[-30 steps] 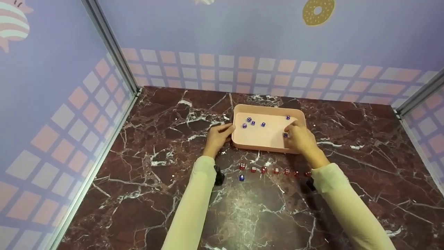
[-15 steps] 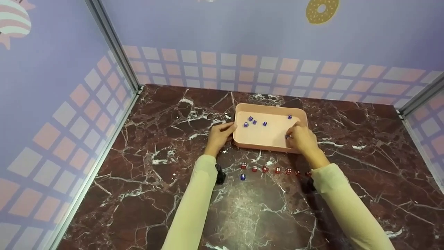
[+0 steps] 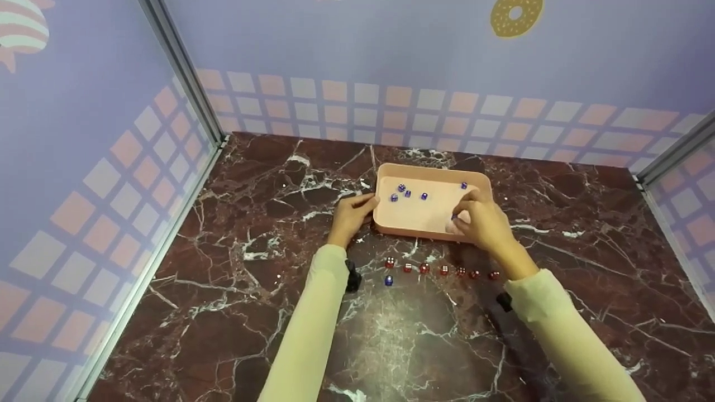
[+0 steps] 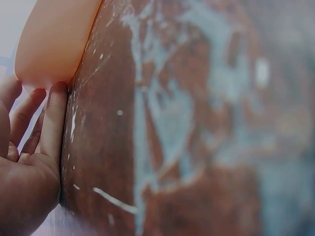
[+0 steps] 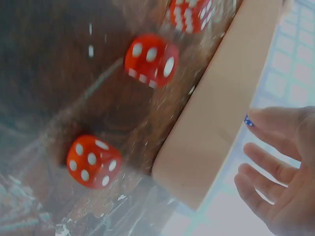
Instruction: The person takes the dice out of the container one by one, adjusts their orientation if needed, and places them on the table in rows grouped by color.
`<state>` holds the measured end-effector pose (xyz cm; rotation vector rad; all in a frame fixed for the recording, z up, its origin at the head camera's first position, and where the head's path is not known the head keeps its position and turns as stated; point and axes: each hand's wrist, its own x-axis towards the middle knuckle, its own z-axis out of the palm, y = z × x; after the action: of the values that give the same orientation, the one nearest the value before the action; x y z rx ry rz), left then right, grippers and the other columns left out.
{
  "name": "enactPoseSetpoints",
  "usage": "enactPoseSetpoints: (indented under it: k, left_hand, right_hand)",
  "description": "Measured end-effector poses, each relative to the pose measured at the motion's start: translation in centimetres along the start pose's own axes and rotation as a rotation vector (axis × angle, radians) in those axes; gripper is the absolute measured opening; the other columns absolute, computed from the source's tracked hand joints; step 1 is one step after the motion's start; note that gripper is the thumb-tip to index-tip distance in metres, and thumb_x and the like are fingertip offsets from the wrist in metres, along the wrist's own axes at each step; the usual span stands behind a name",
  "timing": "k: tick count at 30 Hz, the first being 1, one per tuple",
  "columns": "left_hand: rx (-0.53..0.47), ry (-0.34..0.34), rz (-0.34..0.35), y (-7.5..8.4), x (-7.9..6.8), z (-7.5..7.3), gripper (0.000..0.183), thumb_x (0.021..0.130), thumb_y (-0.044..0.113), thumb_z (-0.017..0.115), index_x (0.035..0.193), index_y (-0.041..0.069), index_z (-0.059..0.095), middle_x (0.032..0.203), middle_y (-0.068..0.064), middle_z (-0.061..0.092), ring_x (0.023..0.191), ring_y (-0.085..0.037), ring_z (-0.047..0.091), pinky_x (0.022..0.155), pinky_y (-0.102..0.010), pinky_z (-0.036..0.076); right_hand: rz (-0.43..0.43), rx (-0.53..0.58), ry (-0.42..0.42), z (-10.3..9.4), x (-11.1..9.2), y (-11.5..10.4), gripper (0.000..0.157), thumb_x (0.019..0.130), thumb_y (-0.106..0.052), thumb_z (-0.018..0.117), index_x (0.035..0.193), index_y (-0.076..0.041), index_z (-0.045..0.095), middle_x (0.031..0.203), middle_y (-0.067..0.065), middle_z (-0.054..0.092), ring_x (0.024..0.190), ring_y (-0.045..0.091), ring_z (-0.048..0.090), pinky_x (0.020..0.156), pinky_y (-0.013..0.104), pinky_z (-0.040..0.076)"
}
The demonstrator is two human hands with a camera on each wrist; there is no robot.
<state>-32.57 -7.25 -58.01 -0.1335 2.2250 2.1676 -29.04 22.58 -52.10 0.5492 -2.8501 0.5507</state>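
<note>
My right hand (image 3: 487, 224) is over the right part of a peach plastic tray (image 3: 413, 230). Thumb and forefinger pinch a small blue die (image 5: 248, 121), its spotted corner showing between the fingertips in the right wrist view. At the tray's left end, my left hand (image 3: 350, 219) touches the wall with extended fingers (image 4: 55, 115). Several blue dice (image 3: 408, 194) lie inside the tray, mostly towards its left, with one blue die (image 3: 464, 185) near the back right corner.
In front of the tray runs a row of several red dice (image 3: 424, 268) on the dark marbled table (image 3: 268, 335). A single blue die (image 3: 389, 281) sits just before the leftmost red one. Patterned panels (image 3: 357, 50) enclose the table at the back and sides.
My right thumb and forefinger have turned the blue die and brought it slightly left within the tray. The left hand stays at the tray's end.
</note>
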Motion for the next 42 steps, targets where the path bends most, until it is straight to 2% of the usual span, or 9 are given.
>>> enactPoseSetpoints:
  k: [5, 9, 14, 20, 23, 28, 34, 42]
  left_hand:
    - [0.017, 0.002, 0.019, 0.0, 0.0, 0.1, 0.034, 0.102, 0.018, 0.075, 0.131, 0.001, 0.075, 0.124, -0.017, 0.076, 0.104, -0.028, 0.078, 0.085, -0.029, 0.065]
    - [0.032, 0.008, 0.033, -0.1, 0.0, 0.0, 0.033, 0.102, 0.018, 0.075, 0.13, 0.002, 0.076, 0.123, -0.017, 0.077, 0.103, -0.027, 0.078, 0.084, -0.029, 0.065]
    - [0.042, 0.013, 0.015, -0.2, -0.2, 0.0, 0.033, 0.102, 0.019, 0.075, 0.13, 0.003, 0.076, 0.125, -0.017, 0.076, 0.103, -0.027, 0.078, 0.085, -0.03, 0.065]
    - [0.026, 0.027, 0.006, -0.2, -0.4, 0.0, 0.032, 0.102, 0.018, 0.075, 0.129, 0.003, 0.076, 0.126, -0.017, 0.075, 0.106, -0.027, 0.077, 0.087, -0.03, 0.065]
    - [0.045, 0.031, 0.01, -0.1, -0.2, 0.0, 0.032, 0.102, 0.02, 0.075, 0.13, 0.004, 0.076, 0.127, -0.016, 0.075, 0.105, -0.026, 0.077, 0.087, -0.03, 0.065]
    - [0.049, 0.03, 0.015, 0.1, -0.1, 0.0, 0.033, 0.101, 0.021, 0.076, 0.13, 0.005, 0.076, 0.125, -0.016, 0.076, 0.102, -0.025, 0.078, 0.085, -0.029, 0.065]
    - [0.034, 0.034, 0.033, 0.2, -0.1, 0.0, 0.031, 0.101, 0.019, 0.076, 0.128, 0.003, 0.077, 0.122, -0.018, 0.077, 0.1, -0.023, 0.078, 0.084, -0.028, 0.065]
    - [0.019, 0.038, 0.035, 0.2, -0.4, 0.2, 0.03, 0.101, 0.015, 0.075, 0.128, 0.0, 0.076, 0.123, -0.019, 0.076, 0.103, -0.027, 0.078, 0.085, -0.03, 0.066]
  right_hand:
    - [-0.08, 0.054, 0.016, -0.3, -1.7, -1.6, 0.011, 0.084, -0.007, 0.082, 0.095, -0.004, 0.079, 0.126, 0.021, 0.062, 0.123, 0.043, 0.056, 0.102, 0.059, 0.052]
    - [-0.142, 0.088, 0.017, -0.4, -2.9, -2.9, 0.011, 0.082, -0.006, 0.081, 0.093, -0.006, 0.078, 0.128, 0.021, 0.062, 0.123, 0.043, 0.054, 0.109, 0.058, 0.047]
    - [-0.196, 0.1, 0.007, 0.0, -4.0, -4.4, 0.013, 0.08, -0.007, 0.084, 0.092, -0.005, 0.079, 0.128, 0.019, 0.064, 0.121, 0.042, 0.056, 0.108, 0.057, 0.049]
    - [-0.243, 0.113, -0.052, 1.2, -4.7, -6.0, 0.014, 0.078, -0.011, 0.086, 0.091, -0.006, 0.08, 0.127, 0.019, 0.064, 0.121, 0.041, 0.056, 0.107, 0.059, 0.05]
    - [-0.267, 0.127, -0.072, 1.9, -5.1, -6.7, 0.014, 0.078, -0.012, 0.087, 0.089, -0.008, 0.079, 0.132, 0.022, 0.064, 0.129, 0.045, 0.054, 0.112, 0.064, 0.044]
    - [-0.309, 0.134, -0.122, 2.7, -5.8, -7.8, 0.014, 0.078, -0.016, 0.089, 0.087, -0.011, 0.079, 0.148, 0.022, 0.058, 0.147, 0.051, 0.039, 0.117, 0.074, 0.033]
    - [-0.343, 0.113, -0.155, 3.5, -6.1, -8.5, 0.012, 0.08, -0.016, 0.089, 0.087, -0.012, 0.08, 0.154, 0.021, 0.053, 0.153, 0.049, 0.031, 0.115, 0.074, 0.033]
    - [-0.367, 0.068, -0.147, 4.5, -6.3, -8.5, 0.012, 0.079, -0.015, 0.09, 0.086, -0.013, 0.08, 0.156, 0.023, 0.051, 0.153, 0.051, 0.03, 0.116, 0.075, 0.033]
